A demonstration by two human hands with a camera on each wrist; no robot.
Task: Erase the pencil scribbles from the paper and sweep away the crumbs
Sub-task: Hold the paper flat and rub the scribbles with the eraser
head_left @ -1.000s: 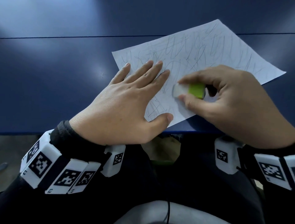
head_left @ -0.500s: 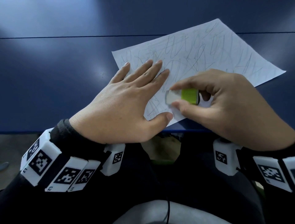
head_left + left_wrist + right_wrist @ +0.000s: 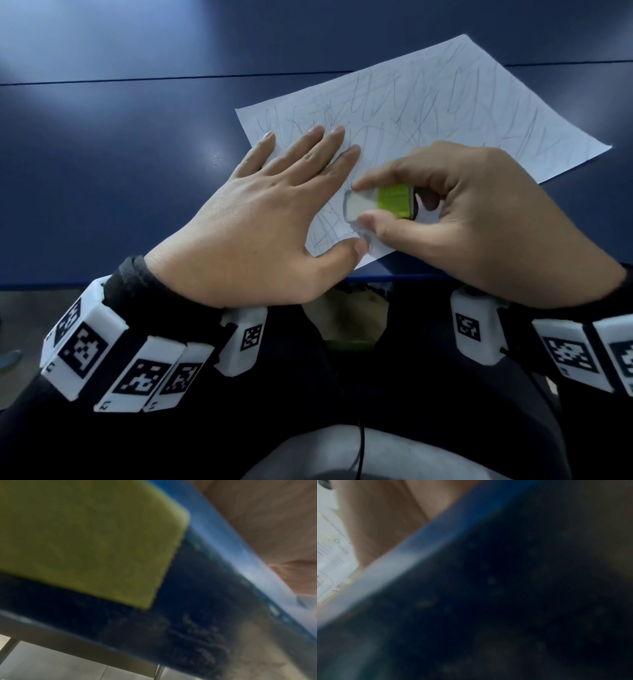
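eraser (image 3: 378, 202) slid nearer left thumb (image 3: 346, 251)

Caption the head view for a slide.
Left hand flat on scribbled paper while right hand pinches an eraser against it.

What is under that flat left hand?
The left hand lies flat on the scribbled paper, pinning its near-left part to the blue table. Scribbles show around the fingers; whatever marks lie beneath the palm are covered.
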